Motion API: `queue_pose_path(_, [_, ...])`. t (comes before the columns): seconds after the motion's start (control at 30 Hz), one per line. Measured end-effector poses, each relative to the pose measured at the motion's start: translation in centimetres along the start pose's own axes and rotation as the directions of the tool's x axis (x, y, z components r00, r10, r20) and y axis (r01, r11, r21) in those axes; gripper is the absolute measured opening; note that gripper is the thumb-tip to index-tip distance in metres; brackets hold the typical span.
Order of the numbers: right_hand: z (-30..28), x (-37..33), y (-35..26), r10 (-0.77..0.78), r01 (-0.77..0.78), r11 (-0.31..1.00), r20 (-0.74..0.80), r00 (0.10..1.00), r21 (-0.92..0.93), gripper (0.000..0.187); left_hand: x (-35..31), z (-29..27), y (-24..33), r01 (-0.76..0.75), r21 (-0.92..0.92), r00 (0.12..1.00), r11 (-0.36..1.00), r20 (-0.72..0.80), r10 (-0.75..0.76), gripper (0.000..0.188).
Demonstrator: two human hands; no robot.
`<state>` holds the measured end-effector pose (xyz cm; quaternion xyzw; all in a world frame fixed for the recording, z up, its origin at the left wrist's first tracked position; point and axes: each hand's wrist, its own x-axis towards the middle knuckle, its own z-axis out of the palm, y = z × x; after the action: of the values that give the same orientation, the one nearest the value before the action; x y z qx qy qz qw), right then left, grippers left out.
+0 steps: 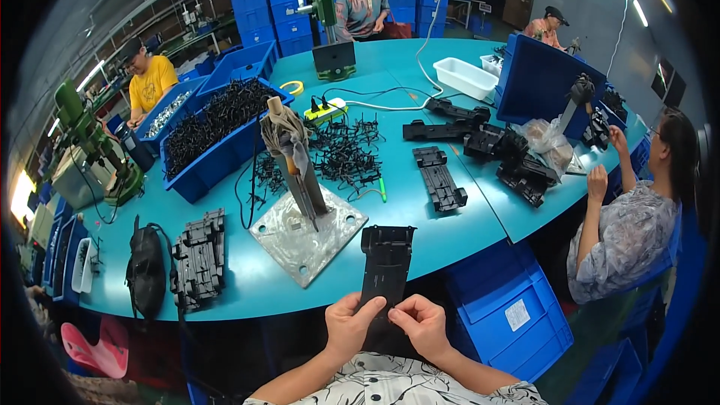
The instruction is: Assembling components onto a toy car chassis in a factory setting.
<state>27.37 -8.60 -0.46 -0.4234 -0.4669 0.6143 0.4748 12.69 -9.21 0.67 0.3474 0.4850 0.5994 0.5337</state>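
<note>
Between my left hand (350, 322) and my right hand (422, 325) is a long flat black plastic chassis part (387, 264), held upright just off the table's near edge. Both thumbs press on its near face, and the other fingers curl behind it, mostly hidden. Just beyond it stands a metal post (306, 184) with cloth wrapped round its top, fixed to a square steel base plate (330, 244). A similar black chassis part (439, 178) lies flat to the right of the post. More of them (502, 146) are heaped farther right.
Small black plastic pieces fill a blue bin (196, 176) and lie in a loose pile (349, 150) behind the post. Left sit stacked black parts (199, 259) and a black bag (147, 270). A green press (90, 135) stands far left. A co-worker (630, 210) sits at right; others work farther off.
</note>
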Motion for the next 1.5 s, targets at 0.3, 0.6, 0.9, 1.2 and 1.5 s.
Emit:
queue_pose_path(0.3, [1.2,-0.5,-0.1,-0.479,0.451,0.821,0.007,0.878,-0.351,0.013,0.5,-0.1,0.9,-0.631,0.587,0.742,0.507,0.266,0.615,0.016])
queue_pose_path(0.6, [2.3,-0.9,-0.1,-0.242,0.247,0.966,-0.059,0.968,0.083,0.027,0.3,-0.3,2.2,-0.764,0.645,0.493,0.001,0.583,0.646,0.048])
queue_pose_path(0.9, [2.4,0.6,-1.9,-0.122,0.153,0.971,-0.169,0.978,0.183,0.018,1.8,-1.4,4.3,-0.783,0.464,0.621,0.414,0.551,0.557,0.060])
queue_pose_path(1.2, [2.3,0.5,0.9,-0.070,0.072,0.987,-0.016,0.997,0.143,0.024,1.6,-5.3,2.9,-0.099,0.471,0.988,0.877,0.154,0.029,0.027])
queue_pose_path(1.5, [3.2,1.3,1.0,0.069,-0.071,0.967,0.016,0.997,0.244,0.021,2.1,-7.6,3.3,0.325,0.154,0.900,0.933,0.253,-0.355,0.026])
